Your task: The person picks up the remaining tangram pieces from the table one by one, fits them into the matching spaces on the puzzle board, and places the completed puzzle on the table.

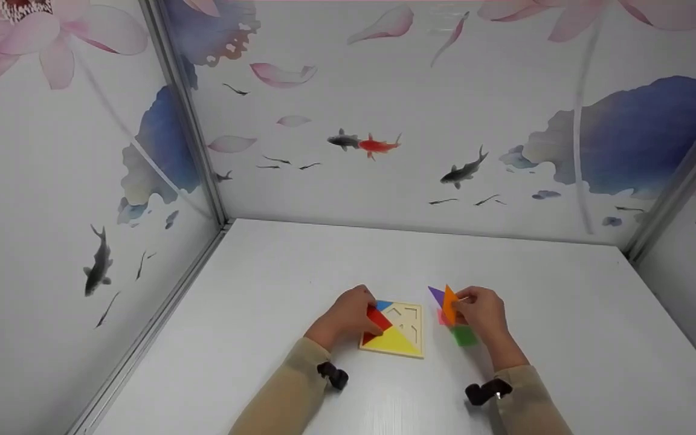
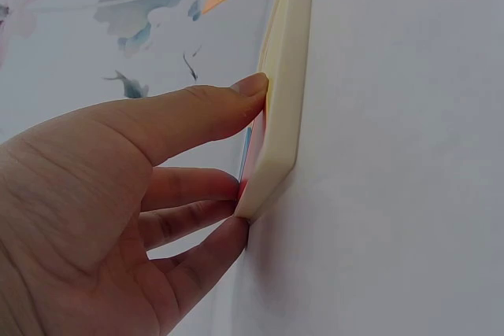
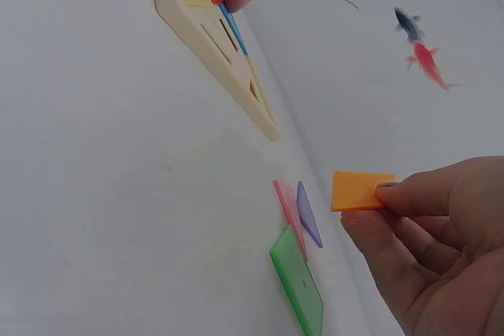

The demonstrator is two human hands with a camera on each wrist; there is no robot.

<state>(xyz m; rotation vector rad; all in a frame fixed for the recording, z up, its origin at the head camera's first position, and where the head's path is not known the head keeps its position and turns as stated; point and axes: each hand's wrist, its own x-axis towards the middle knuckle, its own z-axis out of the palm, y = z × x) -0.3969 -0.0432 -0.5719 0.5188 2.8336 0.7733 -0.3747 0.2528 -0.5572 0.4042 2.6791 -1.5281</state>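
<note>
A wooden tangram board point(image 1: 419, 338) lies on the table, holding a red piece point(image 1: 382, 318), a yellow triangle point(image 1: 393, 343) and a blue piece point(image 1: 384, 305). Bare recesses show on its right half. My left hand point(image 1: 350, 311) grips the board's left corner, thumb by the near edge and fingers around the side, partly covering the red piece. Between thumb and fingertips, my right hand point(image 1: 486, 311) pinches a flat orange tangram piece point(image 3: 358, 191), raised and tilted on edge. Near it lie a purple piece point(image 3: 309, 214), a pink piece point(image 3: 290, 214) and a green piece point(image 3: 299, 281).
The white table point(image 1: 287, 260) meets a back wall point(image 1: 299, 193) printed with fish and petals. A similar side wall point(image 1: 46, 181) rises on the left, with a metal strip at the corner. Small dark cameras point(image 1: 333, 376) sit on both wrists.
</note>
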